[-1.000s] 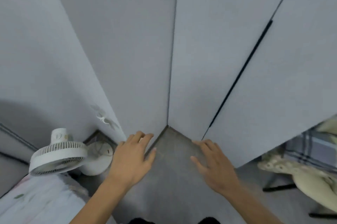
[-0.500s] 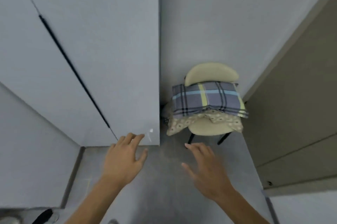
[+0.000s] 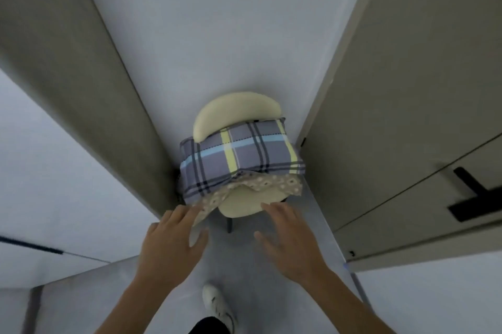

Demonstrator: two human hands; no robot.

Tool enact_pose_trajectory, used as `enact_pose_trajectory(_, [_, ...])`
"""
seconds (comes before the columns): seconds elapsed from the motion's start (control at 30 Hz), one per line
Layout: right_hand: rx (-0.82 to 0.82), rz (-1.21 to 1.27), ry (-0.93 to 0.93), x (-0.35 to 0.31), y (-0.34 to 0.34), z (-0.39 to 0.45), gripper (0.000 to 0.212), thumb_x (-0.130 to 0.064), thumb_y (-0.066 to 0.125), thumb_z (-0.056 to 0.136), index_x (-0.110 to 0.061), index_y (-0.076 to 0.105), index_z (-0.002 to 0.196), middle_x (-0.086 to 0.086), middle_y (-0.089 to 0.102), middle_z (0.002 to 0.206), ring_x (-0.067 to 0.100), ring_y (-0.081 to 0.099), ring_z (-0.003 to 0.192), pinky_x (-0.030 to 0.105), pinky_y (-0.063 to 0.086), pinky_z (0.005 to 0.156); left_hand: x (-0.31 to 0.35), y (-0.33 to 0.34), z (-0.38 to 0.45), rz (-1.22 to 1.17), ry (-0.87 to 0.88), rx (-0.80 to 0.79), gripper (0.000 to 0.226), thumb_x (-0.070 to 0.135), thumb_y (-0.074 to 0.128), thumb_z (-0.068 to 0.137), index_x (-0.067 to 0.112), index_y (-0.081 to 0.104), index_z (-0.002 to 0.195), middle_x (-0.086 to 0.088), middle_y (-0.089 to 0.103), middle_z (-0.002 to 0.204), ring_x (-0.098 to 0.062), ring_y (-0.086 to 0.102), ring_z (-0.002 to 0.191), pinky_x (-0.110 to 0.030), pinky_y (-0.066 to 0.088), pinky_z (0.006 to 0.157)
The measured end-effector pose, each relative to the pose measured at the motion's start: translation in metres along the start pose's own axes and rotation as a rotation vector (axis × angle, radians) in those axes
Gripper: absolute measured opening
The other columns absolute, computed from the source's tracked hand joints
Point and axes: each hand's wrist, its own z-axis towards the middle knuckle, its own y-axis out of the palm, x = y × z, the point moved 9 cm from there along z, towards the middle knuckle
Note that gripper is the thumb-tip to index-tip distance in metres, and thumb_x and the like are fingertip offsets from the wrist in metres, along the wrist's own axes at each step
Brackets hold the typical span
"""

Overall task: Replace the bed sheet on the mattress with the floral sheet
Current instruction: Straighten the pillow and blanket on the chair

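Between grey walls, a cream chair (image 3: 241,204) bears folded sheets (image 3: 239,159).

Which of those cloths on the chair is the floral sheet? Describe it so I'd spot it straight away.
Find the cream chair standing against the white wall, between two grey-brown panels. Two folded cloths are stacked on its seat. The floral sheet is the lower one, beige with small pale flower shapes, peeking out beneath the purple plaid cloth with yellow and blue stripes.
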Motion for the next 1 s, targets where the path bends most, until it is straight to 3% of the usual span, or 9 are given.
enact_pose_trajectory(0.23, [0.013, -0.015, 0.083, 0.052, -0.022, 0.085, 0.065, -0.072, 0.04, 0.095, -0.039, 0.038, 0.151, -0.016, 0.038, 0.147, 0.014, 0.038, 0.137, 0.037, 0.046, 0.105, 0.005, 0.031, 0.11, -0.08, 0.047, -0.091, 0.057, 0.063, 0.034, 0.093, 0.03, 0.057, 0.134, 0.012, 0.06, 0.121, -0.015, 0.058, 0.106, -0.034, 0.051, 0.076])
enact_pose_trajectory(0.37, [0.004, -0.017, 0.114, 0.082, -0.038, 0.128, 0.068, -0.074, 0.037, 0.094, -0.042, 0.033, 0.154, -0.015, 0.033, 0.154, 0.014, 0.033, 0.143, 0.038, 0.046, 0.108, 0.013, 0.046, 0.175, -0.094, 0.053, -0.09, 0.06, 0.063, 0.04, 0.093, 0.024, 0.06, 0.134, 0.005, 0.066, 0.119, -0.02, 0.064, 0.104, -0.036, 0.054, 0.075])
enact_pose_trajectory(0.6, [-0.024, 0.039, 0.101, 0.148, -0.062, 0.234, 0.071, -0.073, 0.038, 0.091, -0.037, 0.041, 0.151, -0.013, 0.036, 0.154, 0.016, 0.032, 0.142, 0.04, 0.044, 0.11, 0.029, 0.094, 0.28, -0.049, 0.059, -0.124, 0.057, 0.06, 0.043, 0.095, 0.024, 0.06, 0.135, 0.004, 0.065, 0.123, -0.019, 0.065, 0.105, -0.036, 0.055, 0.076])
enact_pose_trajectory(0.77, [-0.146, -0.006, 0.017, 0.192, -0.054, 0.337, 0.074, -0.071, 0.038, 0.088, -0.026, 0.052, 0.145, -0.005, 0.043, 0.147, 0.02, 0.037, 0.138, 0.043, 0.046, 0.107, 0.023, 0.133, 0.339, -0.049, -0.097, -0.127, 0.06, 0.059, 0.042, 0.093, 0.022, 0.06, 0.136, 0.001, 0.067, 0.124, -0.023, 0.067, 0.106, -0.042, 0.058, 0.079])
enact_pose_trajectory(0.87, [-0.254, -0.039, -0.046, 0.216, -0.032, 0.393, 0.068, -0.065, 0.047, 0.09, -0.029, 0.047, 0.148, -0.006, 0.036, 0.157, 0.02, 0.029, 0.144, 0.042, 0.043, 0.11, 0.007, 0.175, 0.367, -0.058, -0.191, -0.152, 0.062, 0.057, 0.043, 0.091, 0.019, 0.061, 0.137, -0.002, 0.068, 0.121, -0.025, 0.067, 0.102, -0.04, 0.055, 0.077])
enact_pose_trajectory(1.0, [-0.393, -0.159, -0.103, 0.25, 0.027, 0.457, 0.071, -0.054, 0.06, 0.096, -0.034, 0.034, 0.158, -0.004, 0.019, 0.169, 0.025, 0.011, 0.155, 0.052, 0.03, 0.121, -0.033, 0.25, 0.396, -0.079, -0.334, -0.296, 0.064, 0.048, 0.057, 0.096, 0.019, 0.047, 0.152, -0.007, 0.055, 0.149, -0.029, 0.056, 0.13, -0.045, 0.052, 0.099])
